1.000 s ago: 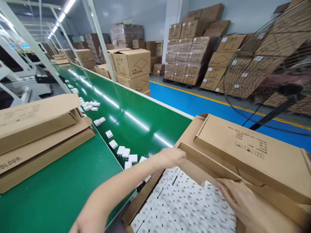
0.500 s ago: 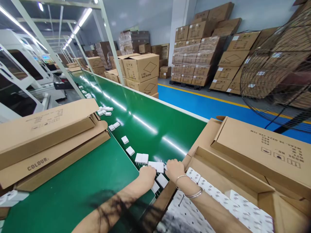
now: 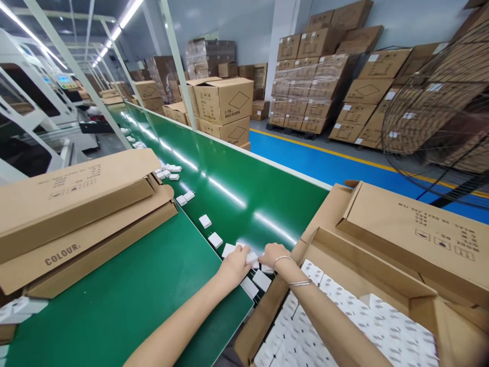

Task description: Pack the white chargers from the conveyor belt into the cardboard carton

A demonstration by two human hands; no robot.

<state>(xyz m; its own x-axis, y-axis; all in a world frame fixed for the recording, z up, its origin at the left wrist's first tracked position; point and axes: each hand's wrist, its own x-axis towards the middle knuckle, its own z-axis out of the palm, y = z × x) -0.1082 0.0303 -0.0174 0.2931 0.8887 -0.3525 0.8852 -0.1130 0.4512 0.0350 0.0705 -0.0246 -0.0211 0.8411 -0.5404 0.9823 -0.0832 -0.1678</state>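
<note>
My left hand (image 3: pixel 236 266) is closed on white plug chargers (image 3: pixel 251 259) at the near end of the green belt. Just right of it, my right hand (image 3: pixel 275 255), with thin bracelets at the wrist, has its fingers curled over another white charger (image 3: pixel 267 268). Below the hands lie loose chargers (image 3: pixel 262 280), some with metal pins showing. More chargers (image 3: pixel 215 240) trail back along the belt's left side. Under my right forearm, an open carton (image 3: pixel 376 262) holds rows of packed white chargers (image 3: pixel 344 300).
A green board (image 3: pixel 126 300) spans the left front, bearing a flattened-looking brown carton (image 3: pixel 76 193). The belt (image 3: pixel 244 178) runs far back. Stacked cartons (image 3: pixel 223 102) stand behind its far rail. A caged fan (image 3: pixel 431 122) is at right, near carton stacks on pallets.
My left hand has moved slightly up and right, now over the chargers that stood in a row. My right hand stays close by. The view has shifted slightly.
</note>
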